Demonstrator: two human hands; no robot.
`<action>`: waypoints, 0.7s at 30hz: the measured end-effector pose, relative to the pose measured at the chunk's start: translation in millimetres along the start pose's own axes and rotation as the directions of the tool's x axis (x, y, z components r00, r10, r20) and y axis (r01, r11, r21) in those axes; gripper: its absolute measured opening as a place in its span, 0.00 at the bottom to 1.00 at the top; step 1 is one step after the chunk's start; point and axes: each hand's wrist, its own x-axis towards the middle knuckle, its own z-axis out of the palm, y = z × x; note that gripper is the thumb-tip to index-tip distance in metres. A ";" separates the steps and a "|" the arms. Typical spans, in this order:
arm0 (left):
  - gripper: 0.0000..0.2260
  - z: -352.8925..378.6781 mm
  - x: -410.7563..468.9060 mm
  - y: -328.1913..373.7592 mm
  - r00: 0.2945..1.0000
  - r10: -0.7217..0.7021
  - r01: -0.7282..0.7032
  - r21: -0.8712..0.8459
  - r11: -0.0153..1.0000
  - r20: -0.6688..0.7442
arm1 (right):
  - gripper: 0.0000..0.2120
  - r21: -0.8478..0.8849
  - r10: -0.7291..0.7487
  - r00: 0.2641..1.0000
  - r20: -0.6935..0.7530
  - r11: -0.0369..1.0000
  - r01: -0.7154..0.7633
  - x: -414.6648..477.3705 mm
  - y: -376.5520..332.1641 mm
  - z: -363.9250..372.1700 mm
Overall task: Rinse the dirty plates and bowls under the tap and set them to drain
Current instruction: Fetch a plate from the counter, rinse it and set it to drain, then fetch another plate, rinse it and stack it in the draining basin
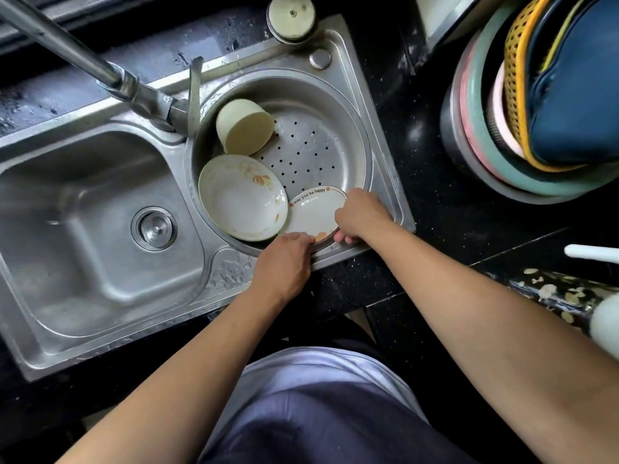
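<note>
The left hand (pixel 284 261) and right hand (pixel 362 213) grip the lettered plate (pixel 315 213), curled fingers (pixel 345 238) mostly hidden beneath

The single wide-angle camera, worn on the head, faces forward and steeply downward, close above the double sink (pixel 100 262).

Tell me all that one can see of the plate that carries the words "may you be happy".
The plate is white, glossy and shallow, and looks ceramic. It has a thin dark rim line, small orange marks and words printed along its far edge. It lies face up at the near side of the round perforated basin, its left edge meeting the flowered plate. The left hand holds its near rim and the right hand grips its right rim.
</note>
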 end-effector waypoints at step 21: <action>0.09 -12.3 -24.4 -8.2 0.960 0.281 -0.279 0.119 0.953 0.002 | 0.12 0.484 0.146 0.962 -0.229 0.875 -0.018 -118.2 60.0 68.3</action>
